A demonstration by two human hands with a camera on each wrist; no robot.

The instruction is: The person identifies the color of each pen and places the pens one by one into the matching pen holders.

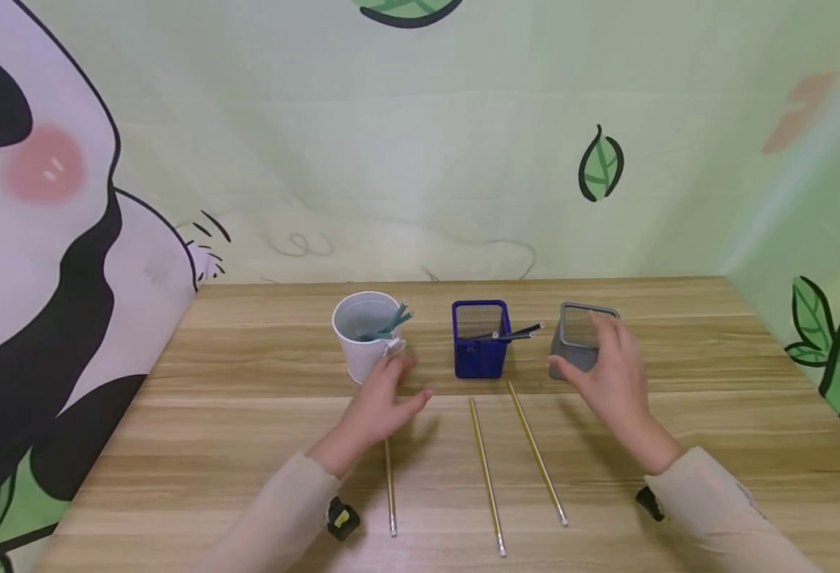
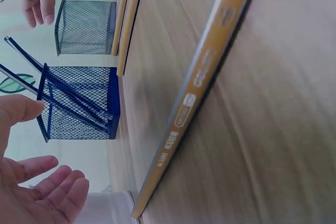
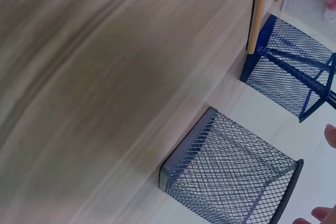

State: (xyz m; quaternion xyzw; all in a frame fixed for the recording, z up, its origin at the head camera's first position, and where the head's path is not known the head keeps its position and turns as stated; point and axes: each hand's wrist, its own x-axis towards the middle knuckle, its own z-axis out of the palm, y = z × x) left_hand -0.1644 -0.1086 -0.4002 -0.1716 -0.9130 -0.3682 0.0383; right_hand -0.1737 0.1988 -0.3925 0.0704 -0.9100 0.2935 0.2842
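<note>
My left hand (image 1: 380, 402) hovers just in front of the white bucket (image 1: 351, 350), thumb apart from the fingers, holding nothing. Several teal pencils (image 1: 394, 320) lean inside that bucket. My right hand (image 1: 616, 378) is beside the grey mesh pen holder (image 1: 569, 358), thumb and fingers spread around its near right side; in the right wrist view the fingertips (image 3: 321, 213) stand apart from its rim. Between the hands stands a blue mesh pen holder (image 1: 479, 362) with a few dark blue pencils (image 1: 520, 333). No pencils show in the grey holder.
Three yellow pencils lie on the wooden table (image 1: 248, 446): a left pencil (image 1: 390, 493), a middle pencil (image 1: 488, 477) and a right pencil (image 1: 538, 454). Behind the table hangs a green cloth (image 1: 420, 159) with a panda and leaves.
</note>
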